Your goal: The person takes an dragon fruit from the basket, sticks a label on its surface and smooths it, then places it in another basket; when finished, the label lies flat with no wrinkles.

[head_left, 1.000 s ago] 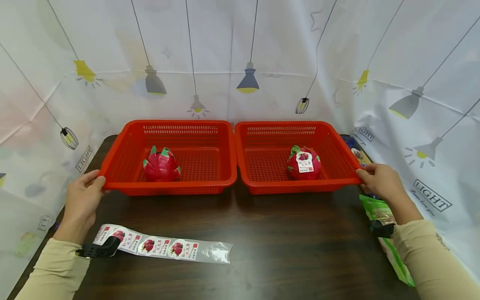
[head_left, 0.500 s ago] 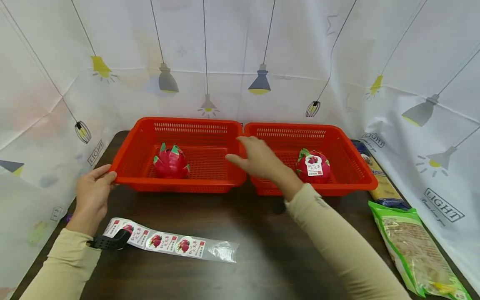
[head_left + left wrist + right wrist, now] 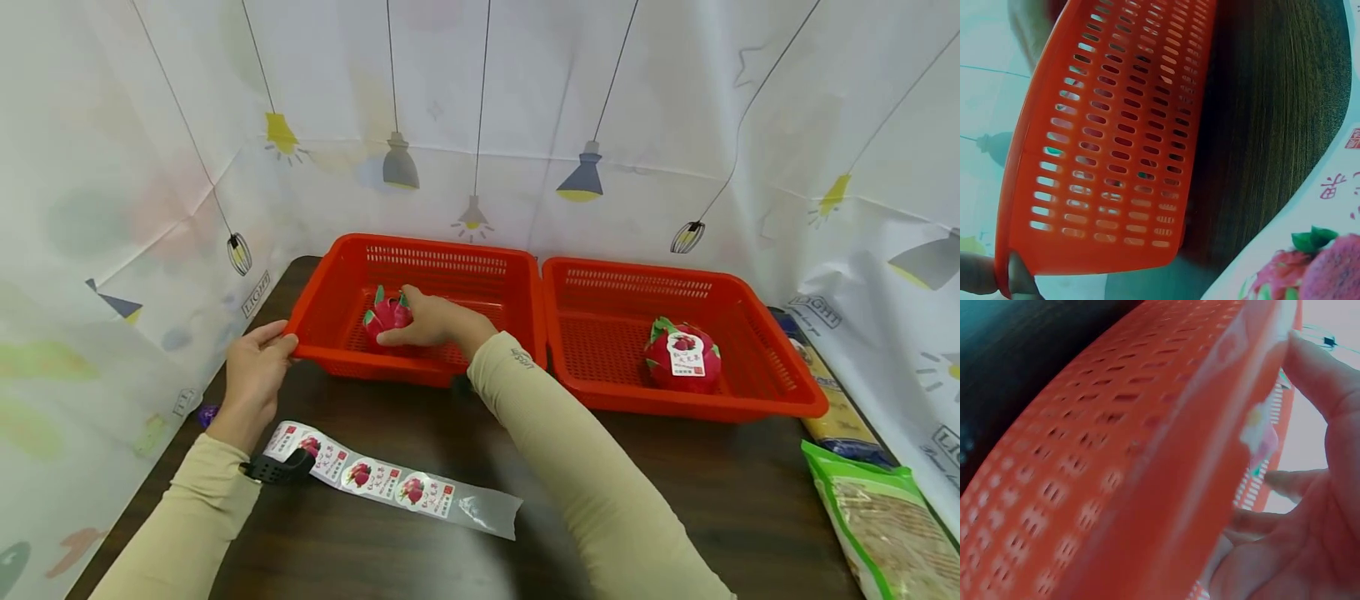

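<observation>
My left hand point(image 3: 255, 367) pinches the near left corner of the left red plastic basket point(image 3: 495, 375); its fingertips point(image 3: 977, 273) show at the rim in the left wrist view. In that basket sits a dragon fruit point(image 3: 384, 317) with green-tipped scales. My right hand point(image 3: 431, 321) holds it from the right, thumb in front and fingers behind, hiding its right half. In the right wrist view the basket wall point(image 3: 1166, 506) covers most of the fruit. A second dragon fruit point(image 3: 663, 371), bearing a white label point(image 3: 686, 355), sits in the right red basket point(image 3: 600, 387).
A strip of dragon fruit stickers point(image 3: 390, 483) lies on the dark wooden table point(image 3: 360, 558) near my left wrist. At the right edge lie a green-trimmed food bag point(image 3: 888, 517) and a yellow and blue packet point(image 3: 840, 400). A white printed curtain point(image 3: 510, 100) hangs behind the baskets.
My right hand has left the right basket's outer corner and moved left to the dragon fruit in the left basket. My left hand has kept its hold. The head view has turned left.
</observation>
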`<action>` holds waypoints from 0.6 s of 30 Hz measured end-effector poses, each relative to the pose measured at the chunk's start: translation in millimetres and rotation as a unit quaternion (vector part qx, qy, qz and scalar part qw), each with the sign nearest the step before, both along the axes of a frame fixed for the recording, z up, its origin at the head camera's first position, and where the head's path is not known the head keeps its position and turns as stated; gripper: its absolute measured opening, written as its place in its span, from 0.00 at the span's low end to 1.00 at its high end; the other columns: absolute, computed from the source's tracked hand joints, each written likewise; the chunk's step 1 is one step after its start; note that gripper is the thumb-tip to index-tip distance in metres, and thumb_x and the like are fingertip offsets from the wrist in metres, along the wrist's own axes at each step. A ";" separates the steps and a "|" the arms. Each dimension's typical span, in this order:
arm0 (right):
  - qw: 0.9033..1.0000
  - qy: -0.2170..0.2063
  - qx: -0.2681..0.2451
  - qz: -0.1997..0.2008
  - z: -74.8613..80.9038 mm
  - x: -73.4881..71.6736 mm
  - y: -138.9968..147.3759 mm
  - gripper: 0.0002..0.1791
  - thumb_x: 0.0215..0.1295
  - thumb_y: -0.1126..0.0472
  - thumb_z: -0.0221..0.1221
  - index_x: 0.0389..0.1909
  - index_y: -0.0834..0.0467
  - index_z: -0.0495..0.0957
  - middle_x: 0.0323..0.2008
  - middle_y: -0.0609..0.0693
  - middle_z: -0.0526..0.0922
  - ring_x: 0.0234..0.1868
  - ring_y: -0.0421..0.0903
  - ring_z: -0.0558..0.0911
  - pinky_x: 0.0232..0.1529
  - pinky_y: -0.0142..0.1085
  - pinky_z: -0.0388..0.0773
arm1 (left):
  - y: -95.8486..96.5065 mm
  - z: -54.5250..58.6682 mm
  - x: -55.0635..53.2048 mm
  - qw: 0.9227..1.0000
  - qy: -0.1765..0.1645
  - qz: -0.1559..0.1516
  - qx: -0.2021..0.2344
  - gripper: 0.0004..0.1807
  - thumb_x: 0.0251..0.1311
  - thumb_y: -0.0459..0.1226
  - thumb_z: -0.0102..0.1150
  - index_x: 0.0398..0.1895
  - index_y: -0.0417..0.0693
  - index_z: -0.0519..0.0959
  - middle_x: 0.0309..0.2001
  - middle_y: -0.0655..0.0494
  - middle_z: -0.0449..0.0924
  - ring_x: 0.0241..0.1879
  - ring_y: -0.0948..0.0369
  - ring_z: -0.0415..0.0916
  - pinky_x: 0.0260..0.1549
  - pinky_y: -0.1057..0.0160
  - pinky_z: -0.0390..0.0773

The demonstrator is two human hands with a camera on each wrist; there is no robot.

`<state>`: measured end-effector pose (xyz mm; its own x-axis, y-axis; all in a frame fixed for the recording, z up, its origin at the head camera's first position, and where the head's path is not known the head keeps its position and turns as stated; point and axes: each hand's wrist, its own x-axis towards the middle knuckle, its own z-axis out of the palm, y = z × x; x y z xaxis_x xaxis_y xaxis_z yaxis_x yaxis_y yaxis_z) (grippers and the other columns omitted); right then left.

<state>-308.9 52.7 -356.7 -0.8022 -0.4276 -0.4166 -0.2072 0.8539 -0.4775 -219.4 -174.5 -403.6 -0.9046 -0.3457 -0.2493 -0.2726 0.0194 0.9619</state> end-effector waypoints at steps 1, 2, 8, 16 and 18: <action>1.000 -0.007 -0.001 0.001 -1.3 -1.9 -3.9 0.56 0.63 0.39 0.65 0.82 0.50 0.42 0.69 0.53 0.69 0.66 0.51 0.69 0.69 0.50 0.74 | 0.8 -0.7 0.7 1.000 0.004 0.003 0.005 0.28 0.75 0.33 0.49 0.76 0.38 0.63 0.70 0.37 0.70 0.39 0.69 0.74 0.39 0.82 0.77; 1.000 -0.012 -0.001 0.001 -2.7 -3.4 -7.7 0.56 0.63 0.40 0.66 0.82 0.49 0.42 0.68 0.53 0.69 0.66 0.51 0.69 0.69 0.50 0.74 | 1.6 -1.4 1.6 1.000 0.005 0.002 0.006 0.28 0.75 0.33 0.48 0.76 0.38 0.63 0.70 0.37 0.70 0.38 0.70 0.74 0.38 0.83 0.76; 0.999 -0.029 0.034 -0.006 -14.9 -8.8 -23.4 0.57 0.61 0.39 0.67 0.82 0.46 0.42 0.74 0.57 0.61 0.73 0.56 0.62 0.72 0.56 0.67 | 6.2 -6.7 4.6 1.000 0.009 0.006 0.002 0.28 0.74 0.33 0.50 0.75 0.37 0.64 0.69 0.37 0.71 0.40 0.69 0.75 0.37 0.83 0.77; 0.999 0.001 0.029 -0.037 -23.6 -12.6 -27.5 0.58 0.56 0.37 0.70 0.79 0.49 0.47 0.66 0.56 0.69 0.64 0.53 0.70 0.66 0.53 0.74 | 2.5 -10.6 -0.1 0.999 0.040 0.017 0.006 0.27 0.73 0.31 0.51 0.73 0.33 0.66 0.63 0.36 0.73 0.32 0.74 0.74 0.36 0.80 0.78; 0.999 0.002 0.002 -0.038 -24.5 -14.3 -26.7 0.57 0.56 0.38 0.71 0.78 0.51 0.50 0.62 0.54 0.72 0.59 0.50 0.73 0.64 0.49 0.77 | 0.6 -9.8 -1.7 0.999 0.044 0.024 0.004 0.27 0.73 0.31 0.51 0.73 0.33 0.66 0.60 0.37 0.73 0.31 0.74 0.74 0.35 0.80 0.77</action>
